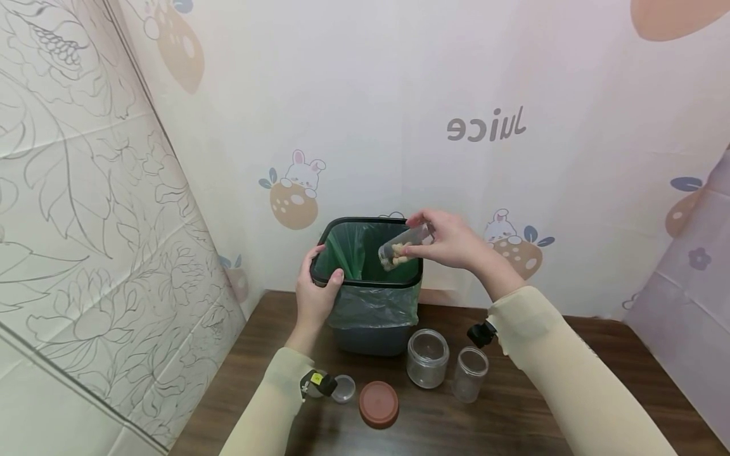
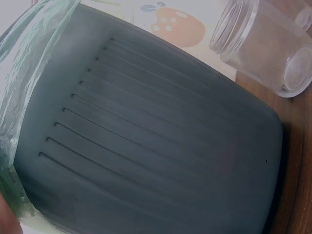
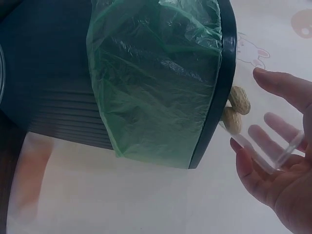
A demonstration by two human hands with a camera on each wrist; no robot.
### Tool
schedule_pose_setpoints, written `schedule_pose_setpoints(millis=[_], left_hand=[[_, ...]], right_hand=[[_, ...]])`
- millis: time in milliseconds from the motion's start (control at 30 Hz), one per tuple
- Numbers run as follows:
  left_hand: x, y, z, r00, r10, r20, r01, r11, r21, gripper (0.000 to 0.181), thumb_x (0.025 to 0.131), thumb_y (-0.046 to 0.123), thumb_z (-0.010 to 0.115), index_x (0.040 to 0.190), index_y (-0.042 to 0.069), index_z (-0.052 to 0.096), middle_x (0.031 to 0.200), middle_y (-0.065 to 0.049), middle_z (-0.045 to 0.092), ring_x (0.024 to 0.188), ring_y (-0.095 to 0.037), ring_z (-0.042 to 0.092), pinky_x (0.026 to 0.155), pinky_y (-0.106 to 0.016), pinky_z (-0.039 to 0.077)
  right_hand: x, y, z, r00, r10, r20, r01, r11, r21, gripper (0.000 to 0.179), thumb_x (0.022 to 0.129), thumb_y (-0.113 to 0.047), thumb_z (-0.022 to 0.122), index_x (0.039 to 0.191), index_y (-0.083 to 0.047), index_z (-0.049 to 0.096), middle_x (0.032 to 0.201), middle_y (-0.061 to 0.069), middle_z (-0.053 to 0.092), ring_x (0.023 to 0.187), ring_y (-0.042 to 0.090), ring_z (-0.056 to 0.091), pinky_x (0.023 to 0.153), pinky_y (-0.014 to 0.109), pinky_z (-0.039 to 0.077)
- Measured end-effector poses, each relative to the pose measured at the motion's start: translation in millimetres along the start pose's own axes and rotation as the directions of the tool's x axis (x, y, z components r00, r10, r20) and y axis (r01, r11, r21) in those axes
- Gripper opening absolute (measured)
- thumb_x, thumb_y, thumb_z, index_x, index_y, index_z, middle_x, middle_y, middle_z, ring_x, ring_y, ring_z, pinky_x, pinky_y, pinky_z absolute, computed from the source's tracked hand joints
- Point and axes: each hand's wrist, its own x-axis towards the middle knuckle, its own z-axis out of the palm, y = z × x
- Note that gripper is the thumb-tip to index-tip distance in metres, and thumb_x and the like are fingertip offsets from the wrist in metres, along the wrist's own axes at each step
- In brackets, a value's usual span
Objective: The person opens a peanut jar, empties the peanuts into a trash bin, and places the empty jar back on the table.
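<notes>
A dark trash bin [image 1: 373, 342] stands at the back of the table, lined with a green plastic bag [image 1: 373, 307] folded over its black rim. My left hand [image 1: 315, 297] grips the rim at its near left corner, thumb outside. Over the bin's opening, my right hand [image 1: 453, 240] holds a clear jar [image 1: 421, 235] tilted mouth-down to the left. Several peanuts [image 1: 400, 253] lie inside toward its mouth. The right wrist view shows two peanuts [image 3: 239, 101] at the bin's edge, with fingers curled beneath the clear jar wall. Most of the left hand is out of the left wrist view.
Before the bin stand a wide clear jar [image 1: 428, 360] and a narrower one [image 1: 470, 375], both lidless. A reddish-brown lid [image 1: 379, 403] and a small clear lid [image 1: 344, 389] lie nearer, by the left wrist. A printed curtain [image 1: 365, 114] hangs close behind the bin.
</notes>
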Motion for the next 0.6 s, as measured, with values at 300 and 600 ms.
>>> schedule_pose_setpoints(millis=[300, 600], left_hand=[[0.4, -1.3, 0.6, 1.000, 0.001, -0.006, -0.001, 1.000, -0.008, 0.072, 0.090, 0.045, 0.074, 0.152, 0.012, 0.060, 0.157, -0.006, 0.059, 0.143, -0.033, 0.056, 0.115, -0.068, 0.041], [0.0, 5.5, 0.6, 1.000, 0.007, -0.013, -0.008, 0.999, -0.033, 0.073, 0.090, 0.039, 0.074, 0.153, 0.005, 0.059, 0.157, -0.014, 0.059, 0.144, -0.040, 0.054, 0.116, -0.071, 0.038]], right_hand=[[1.0, -3.2, 3.3, 1.000, -0.007, -0.019, 0.007, 1.000, 0.024, 0.061, 0.093, -0.030, 0.089, 0.141, -0.008, 0.059, 0.132, 0.017, 0.066, 0.117, 0.037, 0.067, 0.093, 0.052, 0.062], [1.9, -6.3, 6.9, 0.999, -0.004, -0.034, 0.005, 1.000, 0.023, 0.067, 0.092, -0.028, 0.090, 0.145, -0.009, 0.052, 0.136, 0.018, 0.064, 0.123, 0.038, 0.065, 0.096, 0.053, 0.060]])
